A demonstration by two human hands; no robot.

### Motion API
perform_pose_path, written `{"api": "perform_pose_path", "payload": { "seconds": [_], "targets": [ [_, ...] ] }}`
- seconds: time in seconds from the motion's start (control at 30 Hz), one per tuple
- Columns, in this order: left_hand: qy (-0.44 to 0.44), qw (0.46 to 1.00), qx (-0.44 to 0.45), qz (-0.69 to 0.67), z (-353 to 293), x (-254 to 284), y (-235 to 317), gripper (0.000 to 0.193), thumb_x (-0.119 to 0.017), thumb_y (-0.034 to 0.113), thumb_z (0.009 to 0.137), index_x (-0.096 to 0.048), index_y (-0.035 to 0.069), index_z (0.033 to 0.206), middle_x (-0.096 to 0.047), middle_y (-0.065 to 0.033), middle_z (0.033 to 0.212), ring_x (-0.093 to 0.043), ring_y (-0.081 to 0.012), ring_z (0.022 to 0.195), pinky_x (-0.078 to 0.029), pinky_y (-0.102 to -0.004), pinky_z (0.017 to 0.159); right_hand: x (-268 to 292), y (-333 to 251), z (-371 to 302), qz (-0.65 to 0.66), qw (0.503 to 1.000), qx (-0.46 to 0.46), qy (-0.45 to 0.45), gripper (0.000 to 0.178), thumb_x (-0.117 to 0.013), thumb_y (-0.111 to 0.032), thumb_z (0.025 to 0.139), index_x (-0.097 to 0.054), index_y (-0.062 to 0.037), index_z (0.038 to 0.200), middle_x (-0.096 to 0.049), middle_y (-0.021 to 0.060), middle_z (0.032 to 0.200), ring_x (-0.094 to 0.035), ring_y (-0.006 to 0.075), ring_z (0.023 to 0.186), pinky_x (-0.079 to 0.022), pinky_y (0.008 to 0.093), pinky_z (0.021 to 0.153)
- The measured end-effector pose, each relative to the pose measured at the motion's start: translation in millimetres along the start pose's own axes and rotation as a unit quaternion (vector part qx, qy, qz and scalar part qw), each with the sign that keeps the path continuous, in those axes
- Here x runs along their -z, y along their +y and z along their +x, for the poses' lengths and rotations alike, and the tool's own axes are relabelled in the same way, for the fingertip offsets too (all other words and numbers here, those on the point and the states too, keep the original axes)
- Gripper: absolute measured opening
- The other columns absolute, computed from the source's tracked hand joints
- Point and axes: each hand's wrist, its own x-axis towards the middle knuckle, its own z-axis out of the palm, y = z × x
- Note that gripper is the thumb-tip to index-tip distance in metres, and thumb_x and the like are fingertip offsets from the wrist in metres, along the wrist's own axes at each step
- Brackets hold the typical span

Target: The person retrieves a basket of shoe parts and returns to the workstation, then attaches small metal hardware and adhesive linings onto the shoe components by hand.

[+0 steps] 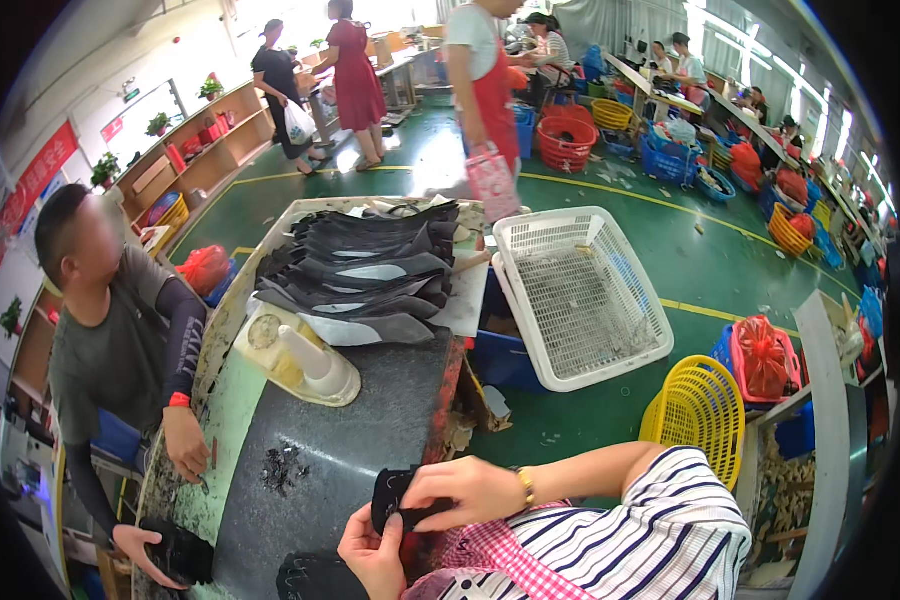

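Note:
Near the table's front edge, both my hands hold a small black piece of material (391,494) with pale marks along it. My left hand (374,552) pinches its lower edge between thumb and fingers. Over its right side, the fingers of my right hand (467,490) are bent and gripping, covering part of it. Just left of my left hand, more black material (317,578) lies on the dark tabletop (360,420). Across the table a co-worker's hand holds a black bundle (178,553) at the left edge.
A yellowish tray (262,340) with a white bottle (320,368) stands mid-table. Behind it are piled dark, flat pieces (360,262). White baskets (582,300) stand right of the table, a yellow basket (698,412) beyond my right arm. Several people are farther back.

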Motion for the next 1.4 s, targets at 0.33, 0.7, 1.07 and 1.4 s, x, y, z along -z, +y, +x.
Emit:
{"api": "perform_pose_path", "payload": {
  "seconds": [0.33, 0.7, 1.07, 1.4],
  "targets": [
    [0.061, 0.997, -0.043, -0.022, -4.0, 19.4, -1.4, 0.022, -0.065, -0.003, 0.078, -0.059, -0.006, 0.099, -0.064, -0.0079, 0.09, -0.06, -0.0119, 0.081, -0.047, -0.023, 0.074, -37.7, 9.4, 40.3, 0.05, 0.999, -0.002, -0.013, 0.015, -0.068, -0.01, 0.078, -0.059, -0.0019, 0.087, -0.058, 0.0062, 0.074, -0.06, 0.0171, 0.061, -0.048, 0.0267, 0.056],
    [0.096, 0.99, -0.056, -0.084, -8.8, 25.9, 4.0, 0.02, -0.051, 0.004, 0.088, -0.058, -0.006, 0.103, -0.062, -0.0084, 0.094, -0.058, -0.0119, 0.084, -0.046, -0.0221, 0.072, -47.6, 4.3, 53.1, -0.075, 0.988, 0.126, 0.045, 0.016, -0.071, -0.009, 0.072, -0.062, -0.0035, 0.084, -0.059, 0.0056, 0.079, -0.061, 0.0188, 0.064, -0.049, 0.0273, 0.054],
    [0.109, 0.968, -0.041, -0.221, -3.6, 7.1, 15.3, 0.019, -0.056, 0.003, 0.088, -0.061, -0.006, 0.104, -0.065, -0.006, 0.092, -0.057, -0.0071, 0.082, -0.045, -0.0188, 0.074, -46.5, 19.0, 59.9, -0.166, 0.946, 0.263, 0.094, 0.024, -0.077, -0.005, 0.059, -0.065, -0.0024, 0.08, -0.058, 0.0055, 0.072, -0.056, 0.0175, 0.054, -0.044, 0.0275, 0.045],
    [0.113, 0.984, -0.035, -0.134, -7.0, 7.9, 8.6, 0.019, -0.056, 0.006, 0.089, -0.062, -0.004, 0.103, -0.065, -0.0046, 0.089, -0.056, -0.0058, 0.077, -0.044, -0.0181, 0.069, -49.1, 28.8, 53.6, -0.158, 0.948, 0.267, 0.076, 0.027, -0.076, -0.006, 0.057, -0.065, -0.0026, 0.081, -0.058, 0.0047, 0.072, -0.055, 0.0165, 0.054, -0.043, 0.0264, 0.044]
  ]
}}
